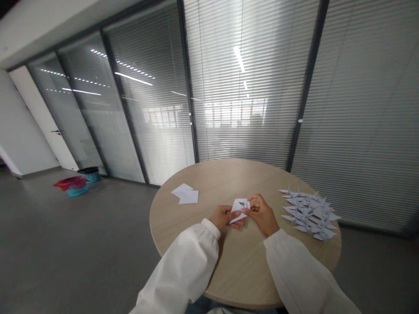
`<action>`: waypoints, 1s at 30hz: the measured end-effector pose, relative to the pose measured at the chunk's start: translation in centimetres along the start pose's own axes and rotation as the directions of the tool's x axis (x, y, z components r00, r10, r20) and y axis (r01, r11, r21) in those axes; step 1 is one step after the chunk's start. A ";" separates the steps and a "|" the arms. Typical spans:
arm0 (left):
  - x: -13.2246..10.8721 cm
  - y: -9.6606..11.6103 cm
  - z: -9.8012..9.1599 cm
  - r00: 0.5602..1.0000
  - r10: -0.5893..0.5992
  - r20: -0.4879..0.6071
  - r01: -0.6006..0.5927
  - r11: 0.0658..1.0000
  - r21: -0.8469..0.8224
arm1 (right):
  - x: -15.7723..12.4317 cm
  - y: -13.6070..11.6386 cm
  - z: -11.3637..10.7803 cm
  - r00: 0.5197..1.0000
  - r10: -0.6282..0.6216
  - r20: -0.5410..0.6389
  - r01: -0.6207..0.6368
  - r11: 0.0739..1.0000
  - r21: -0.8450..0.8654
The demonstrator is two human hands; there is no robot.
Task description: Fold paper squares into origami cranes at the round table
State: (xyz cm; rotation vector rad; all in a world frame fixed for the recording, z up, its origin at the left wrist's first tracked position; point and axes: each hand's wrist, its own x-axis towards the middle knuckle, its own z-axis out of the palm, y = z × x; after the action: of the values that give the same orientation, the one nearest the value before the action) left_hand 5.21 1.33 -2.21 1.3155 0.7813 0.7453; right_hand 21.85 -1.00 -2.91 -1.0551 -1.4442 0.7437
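A partly folded white paper (238, 207) with a small dark printed patch is held between both hands above the round wooden table (242, 270). My left hand (225, 217) grips its lower left side, thumb on top and fingers beneath. On the right side, my right hand (261, 213) pinches the paper's edge between thumb and fingers. Flat white paper pieces (186, 194) lie at the table's left, overlapping. Several folded paper cranes (309, 213) are grouped at the right side of the table.
Glass partitions with blinds (242, 87) stand behind the table. On the floor at the left are a blue bin with a red liner (72, 185) and another with a black liner (91, 174). A white door (46, 117) is farther left.
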 end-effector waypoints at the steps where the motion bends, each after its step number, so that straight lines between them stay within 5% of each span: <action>1: 0.0 0.0 0.0 1.000 0.002 0.001 -0.002 1.000 0.000 | 0.0 0.0 0.0 1.000 0.001 0.000 -0.001 1.000 -0.001; 21: -0.2 -0.2 0.3 0.999 0.007 0.031 -0.009 0.997 0.071 | -0.1 -0.3 0.1 0.994 0.045 0.098 -0.056 0.993 0.106; 30: 0.0 0.7 0.0 0.978 0.109 -0.177 -0.102 0.994 0.048 | 0.1 0.1 -0.2 0.999 0.009 -0.043 -0.008 1.000 0.019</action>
State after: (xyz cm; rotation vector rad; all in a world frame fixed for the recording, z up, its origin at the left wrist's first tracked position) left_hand 5.16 1.43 -1.56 1.3452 0.8783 0.9480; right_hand 22.09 -0.89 -2.89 -1.0574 -1.3940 0.7356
